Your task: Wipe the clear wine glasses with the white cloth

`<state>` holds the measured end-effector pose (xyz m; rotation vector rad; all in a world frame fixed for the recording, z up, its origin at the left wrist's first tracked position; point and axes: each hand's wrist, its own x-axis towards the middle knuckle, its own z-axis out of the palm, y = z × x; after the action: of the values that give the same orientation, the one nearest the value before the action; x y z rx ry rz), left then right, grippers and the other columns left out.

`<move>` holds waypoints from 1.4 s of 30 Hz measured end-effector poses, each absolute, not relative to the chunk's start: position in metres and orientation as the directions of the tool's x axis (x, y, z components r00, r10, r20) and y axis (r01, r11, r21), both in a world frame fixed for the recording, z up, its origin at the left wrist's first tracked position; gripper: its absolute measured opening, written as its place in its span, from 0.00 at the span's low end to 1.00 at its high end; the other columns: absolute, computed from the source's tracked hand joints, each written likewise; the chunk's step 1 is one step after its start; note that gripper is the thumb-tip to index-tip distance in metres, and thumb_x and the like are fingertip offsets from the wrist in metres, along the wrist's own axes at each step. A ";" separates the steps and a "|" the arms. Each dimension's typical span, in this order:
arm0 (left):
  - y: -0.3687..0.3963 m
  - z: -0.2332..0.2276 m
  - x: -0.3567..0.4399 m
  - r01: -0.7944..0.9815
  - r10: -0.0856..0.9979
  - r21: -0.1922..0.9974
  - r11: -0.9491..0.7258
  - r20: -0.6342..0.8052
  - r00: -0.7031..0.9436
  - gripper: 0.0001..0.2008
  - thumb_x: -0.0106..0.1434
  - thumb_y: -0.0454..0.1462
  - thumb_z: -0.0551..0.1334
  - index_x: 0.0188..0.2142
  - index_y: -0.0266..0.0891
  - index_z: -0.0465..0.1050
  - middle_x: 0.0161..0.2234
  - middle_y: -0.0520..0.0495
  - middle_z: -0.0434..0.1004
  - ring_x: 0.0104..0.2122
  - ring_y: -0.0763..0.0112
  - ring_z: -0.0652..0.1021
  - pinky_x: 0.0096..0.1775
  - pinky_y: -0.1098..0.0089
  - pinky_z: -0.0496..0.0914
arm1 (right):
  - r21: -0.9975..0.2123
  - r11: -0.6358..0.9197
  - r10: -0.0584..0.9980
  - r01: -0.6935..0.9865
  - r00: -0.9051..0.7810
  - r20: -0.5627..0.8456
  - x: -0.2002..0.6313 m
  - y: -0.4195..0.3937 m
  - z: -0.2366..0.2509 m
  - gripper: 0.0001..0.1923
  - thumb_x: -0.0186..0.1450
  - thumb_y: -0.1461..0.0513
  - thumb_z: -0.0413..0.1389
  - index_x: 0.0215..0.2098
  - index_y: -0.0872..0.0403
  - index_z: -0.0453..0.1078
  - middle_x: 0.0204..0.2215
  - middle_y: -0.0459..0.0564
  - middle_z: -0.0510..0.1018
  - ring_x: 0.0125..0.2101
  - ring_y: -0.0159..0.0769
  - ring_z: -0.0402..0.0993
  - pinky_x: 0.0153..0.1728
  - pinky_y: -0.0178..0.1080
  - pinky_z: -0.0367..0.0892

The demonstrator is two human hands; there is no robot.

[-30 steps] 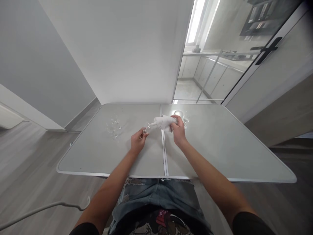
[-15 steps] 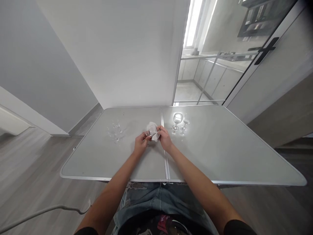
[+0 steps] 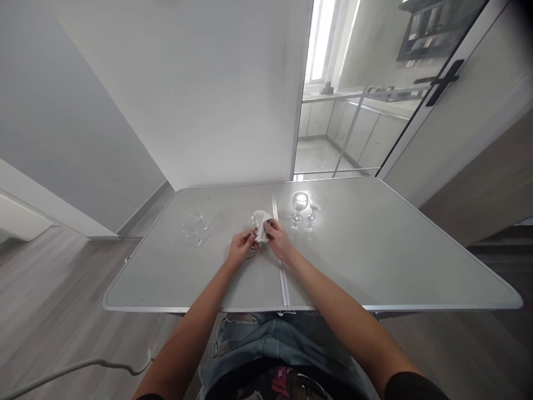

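My left hand grips a small clear stemmed glass over the middle of the grey table. Against that glass my right hand presses a bunched white cloth; most of the glass is hidden by the cloth and my fingers. Two clear stemmed glasses stand upright to the right of my hands, near the far edge. Several more small clear glasses are grouped to the left.
A seam runs down the table's middle. A white wall stands right behind the far edge, with a glass door to its right. A white cable lies on the wooden floor at the lower left.
One second ago the cloth was stretched out over the glass between my spread hands. Since then both hands have closed together, with the cloth bunched around the glass.
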<state>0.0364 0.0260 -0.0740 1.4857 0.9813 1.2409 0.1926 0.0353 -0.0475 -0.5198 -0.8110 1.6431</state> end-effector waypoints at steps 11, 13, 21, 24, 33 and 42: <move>0.019 -0.070 0.032 0.189 0.877 0.916 -0.353 0.254 0.408 0.25 0.67 0.56 0.56 0.35 0.35 0.72 0.24 0.52 0.66 0.21 0.76 0.67 0.26 0.73 0.64 | -0.792 -0.052 0.969 -0.608 -0.222 0.107 0.206 0.043 -0.042 0.25 0.65 0.41 0.54 0.32 0.54 0.72 0.23 0.47 0.75 0.25 0.35 0.71 0.25 0.36 0.66; 0.018 -0.070 0.032 0.224 0.863 0.903 -0.368 0.242 0.443 0.25 0.67 0.57 0.54 0.34 0.36 0.70 0.24 0.52 0.65 0.21 0.76 0.66 0.26 0.73 0.63 | -0.878 0.077 0.950 -0.473 -0.231 0.208 0.216 0.042 -0.036 0.24 0.67 0.42 0.52 0.33 0.54 0.73 0.25 0.48 0.76 0.27 0.36 0.72 0.29 0.37 0.68; 0.019 -0.071 0.031 0.460 0.843 0.717 -0.524 0.357 0.403 0.23 0.69 0.53 0.53 0.31 0.36 0.69 0.23 0.52 0.68 0.24 0.74 0.65 0.30 0.71 0.60 | -0.462 0.877 0.445 0.129 -0.581 0.682 0.245 0.038 -0.014 0.13 0.71 0.58 0.50 0.45 0.53 0.73 0.45 0.55 0.79 0.49 0.45 0.71 0.56 0.53 0.59; 0.020 -0.073 0.032 0.504 0.842 0.678 -0.535 0.384 0.379 0.24 0.69 0.53 0.52 0.28 0.37 0.68 0.22 0.51 0.68 0.23 0.73 0.65 0.29 0.71 0.59 | -0.367 0.914 0.384 0.173 -0.659 0.646 0.246 0.034 -0.014 0.12 0.68 0.60 0.52 0.47 0.53 0.73 0.49 0.55 0.79 0.53 0.48 0.68 0.59 0.57 0.54; 0.014 -0.068 0.031 0.478 0.831 0.701 -0.529 0.315 0.458 0.19 0.68 0.47 0.57 0.28 0.37 0.73 0.22 0.49 0.71 0.22 0.73 0.68 0.29 0.71 0.60 | -0.939 0.098 0.950 -0.330 -0.249 0.187 0.231 0.041 -0.026 0.22 0.62 0.43 0.58 0.26 0.52 0.73 0.21 0.47 0.75 0.27 0.39 0.73 0.29 0.40 0.68; 0.023 -0.070 0.035 0.066 0.937 0.962 -0.265 0.241 0.255 0.26 0.63 0.58 0.60 0.35 0.35 0.71 0.21 0.54 0.64 0.20 0.76 0.66 0.25 0.73 0.64 | -0.770 -0.004 0.997 -0.638 -0.062 0.046 0.185 0.031 -0.040 0.24 0.63 0.40 0.56 0.36 0.52 0.73 0.29 0.50 0.79 0.34 0.42 0.76 0.32 0.40 0.72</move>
<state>0.0352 0.0229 -0.0696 1.5775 0.9590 1.1533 0.1854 0.0306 -0.0399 -0.6335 -0.7445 1.4964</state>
